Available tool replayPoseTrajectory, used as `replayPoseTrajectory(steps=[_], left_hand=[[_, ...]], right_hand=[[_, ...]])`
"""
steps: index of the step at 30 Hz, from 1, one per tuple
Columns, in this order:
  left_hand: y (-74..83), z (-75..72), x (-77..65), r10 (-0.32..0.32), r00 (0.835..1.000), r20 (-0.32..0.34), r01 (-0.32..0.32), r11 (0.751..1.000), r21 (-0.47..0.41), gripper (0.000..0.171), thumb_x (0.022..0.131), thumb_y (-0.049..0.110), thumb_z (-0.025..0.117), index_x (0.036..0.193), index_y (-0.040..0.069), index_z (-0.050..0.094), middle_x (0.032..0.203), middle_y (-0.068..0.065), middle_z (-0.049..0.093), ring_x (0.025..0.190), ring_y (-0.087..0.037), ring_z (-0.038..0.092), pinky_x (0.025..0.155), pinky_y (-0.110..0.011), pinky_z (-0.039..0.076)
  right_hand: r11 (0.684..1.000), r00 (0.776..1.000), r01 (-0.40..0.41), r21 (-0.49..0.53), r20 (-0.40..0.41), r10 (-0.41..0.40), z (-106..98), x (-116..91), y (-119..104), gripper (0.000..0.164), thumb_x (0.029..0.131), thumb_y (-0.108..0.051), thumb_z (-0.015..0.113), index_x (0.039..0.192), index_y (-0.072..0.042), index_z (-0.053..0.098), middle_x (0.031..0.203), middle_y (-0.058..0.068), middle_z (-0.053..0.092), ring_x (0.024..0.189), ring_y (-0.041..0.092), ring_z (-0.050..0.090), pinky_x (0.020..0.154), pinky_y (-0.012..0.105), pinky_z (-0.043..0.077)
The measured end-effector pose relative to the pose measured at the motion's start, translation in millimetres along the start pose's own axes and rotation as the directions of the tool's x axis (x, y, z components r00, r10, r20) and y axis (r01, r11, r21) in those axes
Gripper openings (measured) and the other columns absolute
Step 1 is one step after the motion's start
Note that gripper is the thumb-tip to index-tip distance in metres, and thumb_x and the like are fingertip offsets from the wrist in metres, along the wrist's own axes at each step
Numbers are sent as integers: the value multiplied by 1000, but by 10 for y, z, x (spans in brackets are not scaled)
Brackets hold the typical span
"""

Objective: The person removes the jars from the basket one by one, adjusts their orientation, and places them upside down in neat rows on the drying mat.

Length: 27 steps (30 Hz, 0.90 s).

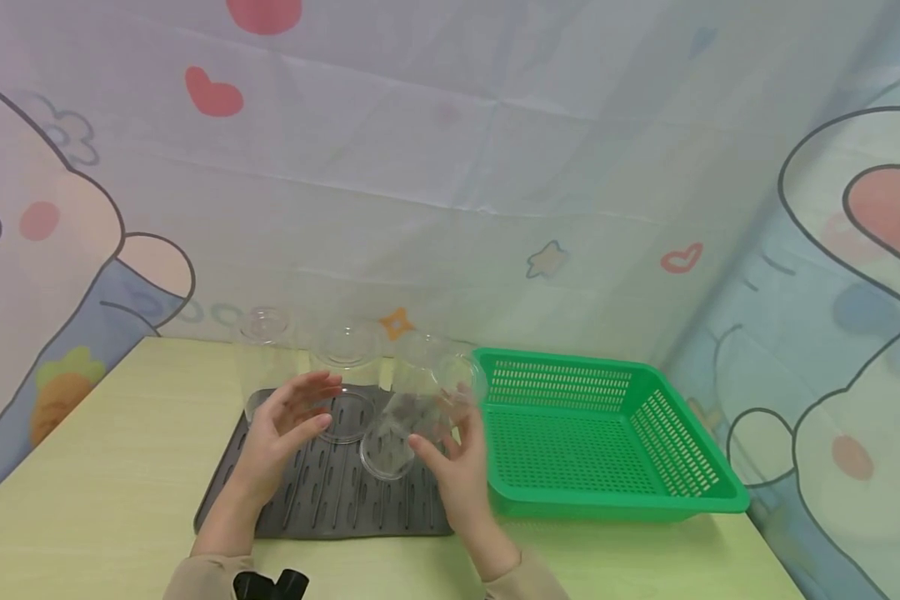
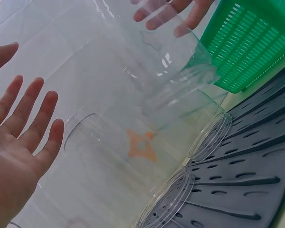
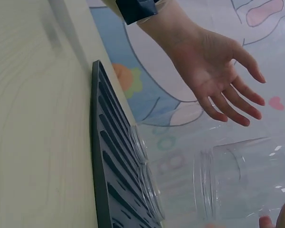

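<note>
My right hand (image 1: 457, 467) holds a clear cup (image 3: 247, 175), tilted with its rim towards the lower left in the head view. Its fingers lie behind the cup wall, and the thumb is on the near side. The left hand (image 1: 273, 433) is held up with its fingers spread and nothing in them; the right wrist view shows its bare palm. In the head view, a clear cup (image 1: 347, 342) stands mouth down just beyond the left hand, another clear cup (image 1: 264, 333) is farther left, and a third is behind the tilted one. All are see-through, so their edges are faint.
A dark grey drying mat (image 1: 330, 508) with raised ridges lies under the cups on the pale wooden table (image 1: 82, 467). On its right stands a green plastic basket (image 1: 607, 507) with slotted walls. A printed cloth (image 1: 420, 167) hangs close behind the table.
</note>
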State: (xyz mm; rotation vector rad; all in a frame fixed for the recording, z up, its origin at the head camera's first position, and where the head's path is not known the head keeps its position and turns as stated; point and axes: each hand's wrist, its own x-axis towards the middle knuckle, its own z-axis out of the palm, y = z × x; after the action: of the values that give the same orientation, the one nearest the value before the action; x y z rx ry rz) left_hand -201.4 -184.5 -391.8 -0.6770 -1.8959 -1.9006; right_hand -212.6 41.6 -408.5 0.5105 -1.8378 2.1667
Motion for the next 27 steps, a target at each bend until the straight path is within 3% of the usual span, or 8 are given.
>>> replayPoseTrajectory(steps=[4, 10, 16, 23, 27], left_hand=[[-8, -2, -6, 0, 1000, -4, 0, 1000, -8, 45, 93, -9, 53, 136, -9, 45, 127, 12, 62, 117, -2, 58, 96, -14, 47], [-12, -3, -12, 9, 1000, -8, -9, 1000, -14, 44, 93, -9, 52, 136, -8, 45, 127, 11, 62, 117, -2, 58, 96, -14, 47], [-12, -8, -6, 18, 1000, -7, -18, 1000, -14, 44, 93, -10, 52, 136, -6, 47, 127, 10, 62, 117, -3, 58, 95, -15, 47], [-35, -23, -5, 11, 1000, -13, -11, 1000, -6, 47, 92, -9, 53, 135, 9, 52, 127, 11, 62, 117, -2, 58, 95, -14, 47], [-35, -31, -7, 9, 1000, -16, -10, 1000, -9, 47, 92, -9, 53, 134, 11, 53, 127, 10, 63, 116, -2, 58, 95, -14, 47]], right_hand=[[993, 1000, -20, -116, 6, 21, 5, -26, 50, 68, 85, -13, 76, 140, -2, 36, 143, 15, 41, 138, 33, 38, 113, 48, 38], [976, 1000, 3, -219, 8, -2, 4, -41, 88, 72, 84, -13, 76, 144, -6, 36, 142, 14, 44, 136, 35, 39, 112, 56, 37], [960, 1000, -23, -279, -12, 20, 2, -34, 113, 73, 83, -13, 77, 144, -6, 37, 139, 15, 46, 131, 34, 42, 109, 57, 40], [946, 999, -48, -321, -35, 38, -8, -30, 160, 76, 82, -14, 78, 145, -3, 36, 139, 18, 46, 131, 36, 42, 106, 57, 42], [943, 998, -56, -328, -49, 42, -13, -30, 183, 77, 81, -14, 78, 144, -1, 36, 138, 19, 46, 130, 37, 43, 105, 58, 42]])
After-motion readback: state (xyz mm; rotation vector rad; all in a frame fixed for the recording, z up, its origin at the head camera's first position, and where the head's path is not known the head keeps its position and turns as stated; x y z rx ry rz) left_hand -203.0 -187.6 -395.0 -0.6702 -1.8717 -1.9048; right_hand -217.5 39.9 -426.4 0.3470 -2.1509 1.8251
